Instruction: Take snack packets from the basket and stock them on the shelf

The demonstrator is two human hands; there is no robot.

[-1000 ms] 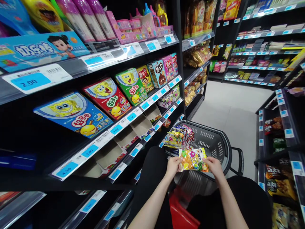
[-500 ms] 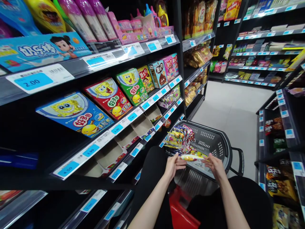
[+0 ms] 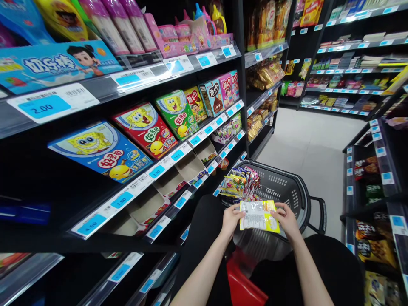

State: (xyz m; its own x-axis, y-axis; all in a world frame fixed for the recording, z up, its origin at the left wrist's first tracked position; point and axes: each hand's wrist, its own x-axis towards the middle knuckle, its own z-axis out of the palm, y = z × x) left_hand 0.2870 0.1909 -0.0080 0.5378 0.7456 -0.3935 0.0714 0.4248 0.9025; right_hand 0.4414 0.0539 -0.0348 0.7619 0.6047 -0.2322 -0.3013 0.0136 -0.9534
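Between my two hands is a small yellow and white snack packet (image 3: 259, 216), its printed back with fine text turned up toward me. My left hand (image 3: 232, 219) pinches its left edge, and my right hand (image 3: 287, 218) grips the right edge. The packet is held over the near part of a grey shopping basket (image 3: 288, 180). Inside that basket, on the left, stand several colourful snack packets (image 3: 237, 183) bunched in a row. The basket's black handle (image 3: 320, 212) sticks out to the right.
Left of me runs a shelf with blue, red and green snack boxes (image 3: 100, 151) above open cardboard cartons (image 3: 149, 204). Something red (image 3: 244, 282) lies below, between my knees. A snack rack (image 3: 376, 238) stands on the right; pale floor (image 3: 302, 136) stretches ahead.
The packet was seen nearly edge-on and has been tilted so its back faces me. Both hands stay at its two ends. Basket and shelves are unchanged.
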